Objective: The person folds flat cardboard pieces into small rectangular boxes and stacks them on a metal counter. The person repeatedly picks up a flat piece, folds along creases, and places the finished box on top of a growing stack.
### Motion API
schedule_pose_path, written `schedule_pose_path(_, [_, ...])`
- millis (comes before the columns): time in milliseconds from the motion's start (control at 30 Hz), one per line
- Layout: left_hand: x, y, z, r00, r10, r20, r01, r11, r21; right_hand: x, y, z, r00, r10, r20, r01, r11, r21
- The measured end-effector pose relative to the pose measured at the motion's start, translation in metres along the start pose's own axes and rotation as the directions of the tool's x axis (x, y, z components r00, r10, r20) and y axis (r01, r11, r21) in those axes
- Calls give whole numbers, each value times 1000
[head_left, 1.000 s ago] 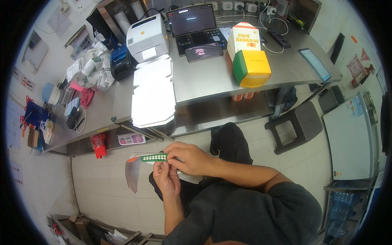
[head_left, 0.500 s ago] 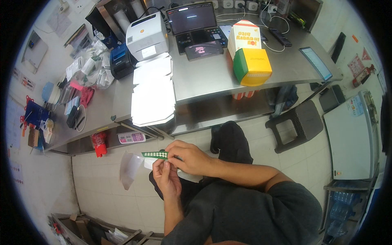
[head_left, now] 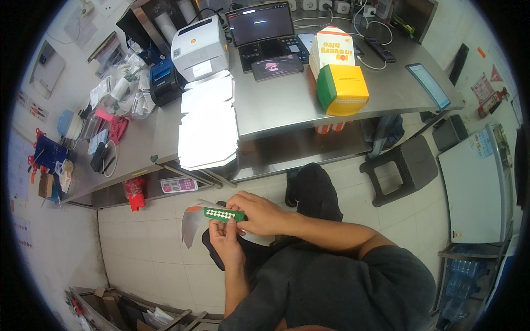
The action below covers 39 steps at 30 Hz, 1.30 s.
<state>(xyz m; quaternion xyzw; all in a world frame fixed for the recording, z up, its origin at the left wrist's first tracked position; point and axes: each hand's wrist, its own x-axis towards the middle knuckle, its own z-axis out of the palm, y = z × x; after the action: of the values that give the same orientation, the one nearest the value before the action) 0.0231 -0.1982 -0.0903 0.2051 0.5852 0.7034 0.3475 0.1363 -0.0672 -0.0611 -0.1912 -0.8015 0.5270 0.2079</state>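
Observation:
Over my lap, both hands grip a partly folded cardboard food box [head_left: 219, 214]. It shows a green panel with a pale checkered pattern, and a greyish-white flap [head_left: 191, 229] hangs down on its left. My left hand [head_left: 226, 243] pinches the green panel from below, near its right end. My right hand [head_left: 265, 213] is closed over the box's right end, fingers curled around it. The rest of the box is hidden behind my hands.
A stack of flat white cardboard [head_left: 207, 129] lies on the steel table [head_left: 265, 113], beside a label printer [head_left: 200, 49]. Farther right stand folded yellow-green cartons [head_left: 345, 91]. A laptop [head_left: 259, 27], a dark stool [head_left: 411, 171] and a small fridge [head_left: 475, 190] are around.
The box has shifted slightly right and turned, so more of the green checkered panel shows. Its pale flap has swung in toward my hands, and my left fingers have moved right along the panel.

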Motion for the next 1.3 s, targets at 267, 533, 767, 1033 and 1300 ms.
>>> schedule_pose_path(267, [-15, -5, -7, 893, 364, 265, -411, 416, 811, 7, -3, -8, 945, -221, -242, 208, 975, -78])
schedule_pose_path(533, [-25, -12, -13, 860, 390, 328, -456, 303, 837, 6, 5, -2, 928, -143, -343, 121, 989, -85])
schedule_pose_path(767, [-22, -30, -37, 987, -120, 102, 47, 843, 536, 10, 32, 5, 904, 19, -427, 24, 995, 96])
schedule_pose_path(1033, [-10, -15, 4, 911, 388, 140, -318, 445, 837, 6, 35, 33, 903, 366, -226, -149, 760, 633])
schedule_pose_path(1300, [11, -2, 10, 997, -24, -67, 50, 905, 422, -2, 39, 17, 945, 66, -320, 41, 948, 317])
